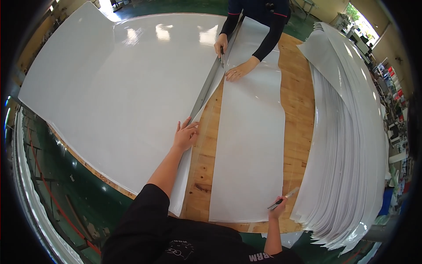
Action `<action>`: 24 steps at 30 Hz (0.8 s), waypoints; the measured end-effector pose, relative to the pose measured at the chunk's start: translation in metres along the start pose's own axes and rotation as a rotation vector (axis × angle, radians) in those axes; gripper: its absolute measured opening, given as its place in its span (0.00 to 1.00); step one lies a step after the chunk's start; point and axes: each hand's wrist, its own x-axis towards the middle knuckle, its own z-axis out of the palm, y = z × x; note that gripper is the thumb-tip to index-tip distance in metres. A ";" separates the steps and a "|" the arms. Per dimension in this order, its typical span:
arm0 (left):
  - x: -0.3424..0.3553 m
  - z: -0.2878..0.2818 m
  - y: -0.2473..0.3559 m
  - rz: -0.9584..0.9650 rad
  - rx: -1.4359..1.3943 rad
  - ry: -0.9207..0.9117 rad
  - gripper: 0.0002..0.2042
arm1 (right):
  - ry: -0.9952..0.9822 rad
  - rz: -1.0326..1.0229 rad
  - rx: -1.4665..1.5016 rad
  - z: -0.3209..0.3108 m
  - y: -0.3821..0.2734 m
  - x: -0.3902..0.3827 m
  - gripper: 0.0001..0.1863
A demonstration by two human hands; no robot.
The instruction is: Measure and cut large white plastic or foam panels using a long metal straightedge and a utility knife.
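A large glossy white sheet [132,88] covers the left of the wooden table, with a long grey metal straightedge [203,92] lying along its right side. My left hand [186,135] rests on the near end of the straightedge, fingers spread. Near the table's front edge, my right hand [277,208] is closed around a utility knife [286,196], held over the near right corner of a separate white strip [250,145]. Across the table a co-worker grips another cutter [222,56] beside the straightedge. The co-worker's other hand [241,70] presses on the strip.
Bare wooden tabletop [300,101] shows on both sides of the strip. At the right lies a tall stack of white sheets [338,154], its top sheet folded over. Green floor [88,176] surrounds the table, and a metal frame with a red bar stands at the left.
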 end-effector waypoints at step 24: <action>0.001 0.003 -0.002 0.060 0.128 0.003 0.14 | -0.076 0.054 -0.212 0.003 -0.040 -0.002 0.10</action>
